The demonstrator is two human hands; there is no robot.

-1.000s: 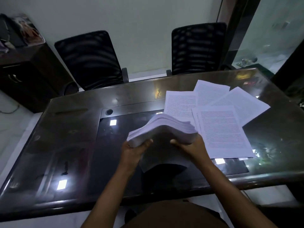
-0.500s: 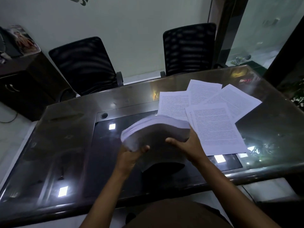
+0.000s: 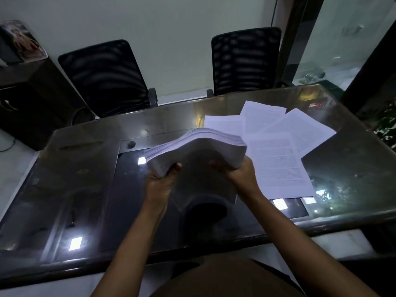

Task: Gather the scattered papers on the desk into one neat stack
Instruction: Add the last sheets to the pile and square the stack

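Over desk (image 3: 85, 168) near-centre: left hand (image 3: 162, 181) grips stack (image 3: 199, 148) at its near left corner; right hand (image 3: 237, 174) grips the near right corner. Stack held clear of the glass, bowed upward in the middle. Just right and beyond: four loose sheets (image 3: 278, 163) lying overlapped on the desk, fanned toward far right. Far side: left chair (image 3: 105, 76), right chair (image 3: 244, 61). Cabinet (image 3: 32, 99) far left.

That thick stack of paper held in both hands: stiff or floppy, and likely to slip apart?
The stack looks floppy: it arches between the left hand and right hand. Probably heavy, being thick. Its left edge is fanned, so sheets may slide apart.
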